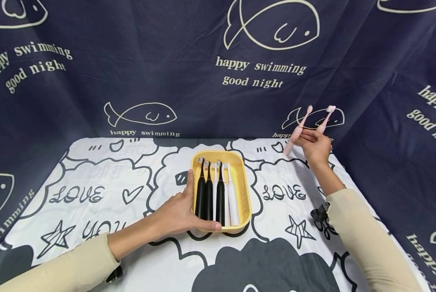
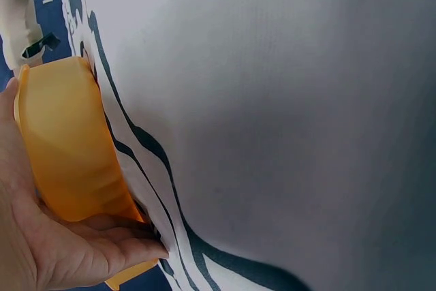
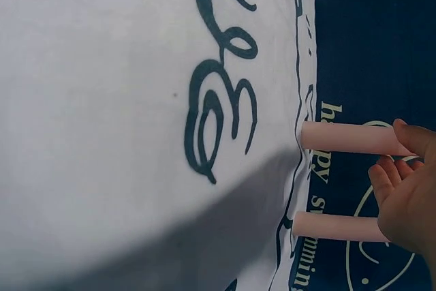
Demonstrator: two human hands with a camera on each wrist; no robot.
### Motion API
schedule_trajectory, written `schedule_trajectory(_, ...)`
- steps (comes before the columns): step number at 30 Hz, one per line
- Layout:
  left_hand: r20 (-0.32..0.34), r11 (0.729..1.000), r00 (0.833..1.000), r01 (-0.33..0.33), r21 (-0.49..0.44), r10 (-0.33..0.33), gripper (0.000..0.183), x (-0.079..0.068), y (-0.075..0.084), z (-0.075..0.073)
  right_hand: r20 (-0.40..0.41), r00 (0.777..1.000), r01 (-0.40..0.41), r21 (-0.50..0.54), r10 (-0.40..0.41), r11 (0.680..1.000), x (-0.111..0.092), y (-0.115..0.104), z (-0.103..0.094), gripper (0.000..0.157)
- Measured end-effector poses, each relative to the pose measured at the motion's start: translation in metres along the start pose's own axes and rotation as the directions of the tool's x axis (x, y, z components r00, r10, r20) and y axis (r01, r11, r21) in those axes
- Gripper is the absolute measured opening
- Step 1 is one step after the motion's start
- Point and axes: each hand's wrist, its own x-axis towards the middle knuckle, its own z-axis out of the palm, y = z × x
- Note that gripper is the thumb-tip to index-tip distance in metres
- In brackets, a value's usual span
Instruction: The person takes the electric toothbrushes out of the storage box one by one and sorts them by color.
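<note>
My left hand [image 1: 179, 213] grips a yellow plastic basket [image 1: 246, 194] at its near left corner, the thumb lying along the front rim. From the left wrist, its fingers show against the basket's side wall [image 2: 68, 141]. Inside lie three black electric toothbrushes [image 1: 200, 198] and several white ones [image 1: 233, 202], heads toward the far end. Raised at the back right, my right hand [image 1: 317, 148] holds two pink electric toothbrushes, a left one [image 1: 298, 132] and a right one [image 1: 325, 120], apart from each other with heads up. Their handle ends show in the right wrist view [image 3: 354, 138].
A white cloth [image 1: 105, 174] with dark cartoon drawings covers the table. Dark blue fabric [image 1: 189, 61] printed with fish hangs behind it and along both sides. The basket stands in the table's middle, with cloth on both sides.
</note>
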Motion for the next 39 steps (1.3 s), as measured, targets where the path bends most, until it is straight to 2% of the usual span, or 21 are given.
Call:
schedule_trajectory(4,0.001,1.0,1.0,0.001,-0.005,-0.001,0.179,0.0,0.0,0.0,-0.008,1.0,0.012,-0.028,-0.012,1.0,-0.003,0.001,-0.004,0.052)
schedule_trajectory(8,0.001,1.0,1.0,0.002,-0.007,-0.002,0.18,0.0,-0.001,0.0,-0.024,1.0,-0.018,-0.024,0.018,1.0,-0.004,0.002,-0.007,0.051)
schedule_trajectory(11,0.0,1.0,1.0,0.001,-0.012,-0.001,0.18,0.0,-0.001,0.0,-0.031,0.999,-0.029,-0.009,0.028,1.0,-0.006,0.004,-0.011,0.044)
schedule_trajectory(15,0.002,1.0,1.0,0.001,-0.016,-0.001,0.18,0.0,-0.001,0.0,-0.044,0.999,-0.008,-0.023,0.007,1.0,-0.008,0.006,-0.013,0.033)
schedule_trajectory(19,0.002,1.0,1.0,0.0,-0.014,0.0,0.18,0.0,-0.001,0.0,-0.06,0.998,0.007,-0.041,-0.009,0.999,-0.012,0.007,-0.015,0.033)
schedule_trajectory(23,0.007,1.0,1.0,0.001,-0.017,-0.001,0.18,0.0,-0.001,0.0,-0.055,0.998,-0.015,0.025,0.016,1.0,-0.016,0.005,-0.018,0.029)
schedule_trajectory(25,0.008,1.0,1.0,0.002,-0.02,-0.002,0.179,0.0,-0.001,0.0,-0.045,0.998,-0.033,0.105,0.037,0.994,-0.018,0.004,-0.019,0.026)
schedule_trajectory(31,0.007,1.0,1.0,0.0,-0.014,0.0,0.179,0.001,-0.001,0.0,-0.008,0.994,-0.102,0.322,0.11,0.941,-0.024,-0.001,-0.024,0.029)
schedule_trajectory(34,0.006,1.0,1.0,-0.001,-0.005,0.001,0.18,0.001,-0.002,0.0,0.0,0.99,-0.132,0.35,0.141,0.927,-0.026,-0.001,-0.026,0.026)
schedule_trajectory(39,0.003,1.0,1.0,-0.003,0.003,0.003,0.18,0.001,-0.002,0.0,0.025,0.987,-0.156,0.353,0.157,0.922,-0.029,0.0,-0.027,0.024)
